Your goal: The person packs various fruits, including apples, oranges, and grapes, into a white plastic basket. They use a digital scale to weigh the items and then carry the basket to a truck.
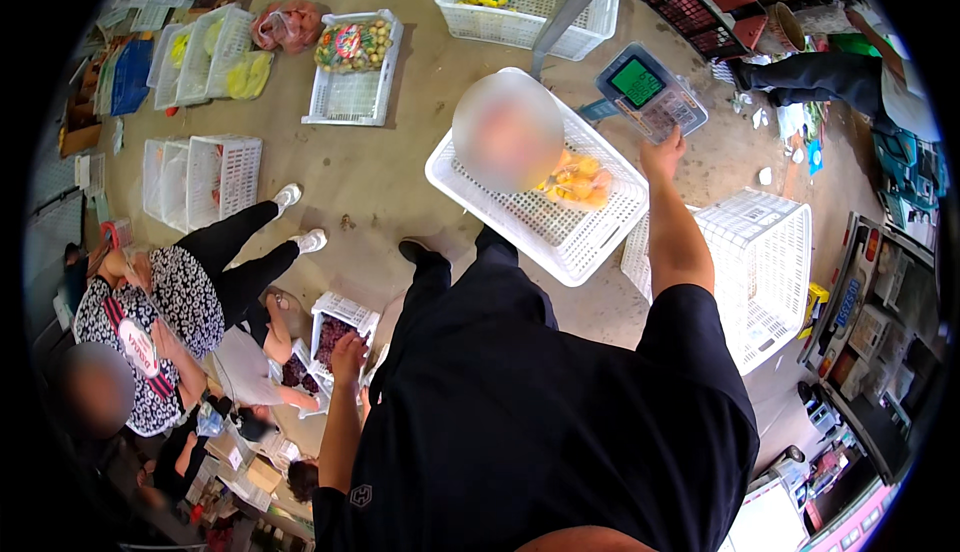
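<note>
My right hand [662,152] reaches to the lower edge of the scale's keypad panel [655,92], which has a lit green display. One finger is stretched toward the keys, and nothing is held. Beside it, a white plastic crate [580,252] rests tilted across the view, with bags of yellow-orange fruit [580,182] inside. A round blurred patch hides the crate's upper left part. My left hand [349,354] hangs low at my left side with loosely bent fingers and no object visible in it. In the view it overlaps a crate of dark red grapes [330,337].
A tall white crate [765,282] stands at my right. Ahead are a large white crate [470,22] and a flat crate of bagged round produce [350,82]. More crates [220,172] line the left. A seated person [190,292] holds a fan; another person [830,82] is far right.
</note>
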A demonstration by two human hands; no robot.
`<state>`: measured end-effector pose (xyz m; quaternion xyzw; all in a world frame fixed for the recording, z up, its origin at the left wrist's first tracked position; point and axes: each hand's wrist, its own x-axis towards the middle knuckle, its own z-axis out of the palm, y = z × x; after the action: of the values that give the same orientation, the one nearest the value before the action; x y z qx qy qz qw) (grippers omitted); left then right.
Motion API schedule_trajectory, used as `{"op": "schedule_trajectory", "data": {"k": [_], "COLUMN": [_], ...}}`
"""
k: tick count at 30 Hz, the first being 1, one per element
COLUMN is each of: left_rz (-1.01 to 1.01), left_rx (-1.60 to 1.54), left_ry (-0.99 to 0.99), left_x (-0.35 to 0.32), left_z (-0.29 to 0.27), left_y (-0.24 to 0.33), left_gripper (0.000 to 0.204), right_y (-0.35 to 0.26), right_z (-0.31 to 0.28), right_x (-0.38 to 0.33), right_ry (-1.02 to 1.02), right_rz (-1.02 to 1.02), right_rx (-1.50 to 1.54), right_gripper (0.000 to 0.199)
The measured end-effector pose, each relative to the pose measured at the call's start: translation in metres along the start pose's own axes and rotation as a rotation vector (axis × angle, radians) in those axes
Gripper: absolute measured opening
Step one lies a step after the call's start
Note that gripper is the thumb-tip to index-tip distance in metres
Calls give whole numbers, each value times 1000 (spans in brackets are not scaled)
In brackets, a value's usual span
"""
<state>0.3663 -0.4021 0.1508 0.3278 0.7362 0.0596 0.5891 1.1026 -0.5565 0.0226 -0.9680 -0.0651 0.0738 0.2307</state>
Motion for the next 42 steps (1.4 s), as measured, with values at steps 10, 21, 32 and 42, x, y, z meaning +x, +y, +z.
{"op": "schedule_trajectory", "data": {"k": [10,21,32,42], "left_rz": [-17,-6,-30,-41], "left_rx": [-15,22,110,77], "left_ry": [30,25,-6,-21], "left_x": [0,4,4,7], "left_z": [-3,-9,-13,-17], "left_y": [-13,-24,-27,-26], "left_gripper": [25,32,38,43], "right_y": [-8,1,-1,3], "right_z": [-12,-7,-8,0], "right_x": [-12,-13,-18,-13], "right_ry": [-16,3,-13,15], "right_rz": [18,-16,-53,33], "right_rx": [0,13,7,-45], "right_gripper": [84,85,86,87]}}
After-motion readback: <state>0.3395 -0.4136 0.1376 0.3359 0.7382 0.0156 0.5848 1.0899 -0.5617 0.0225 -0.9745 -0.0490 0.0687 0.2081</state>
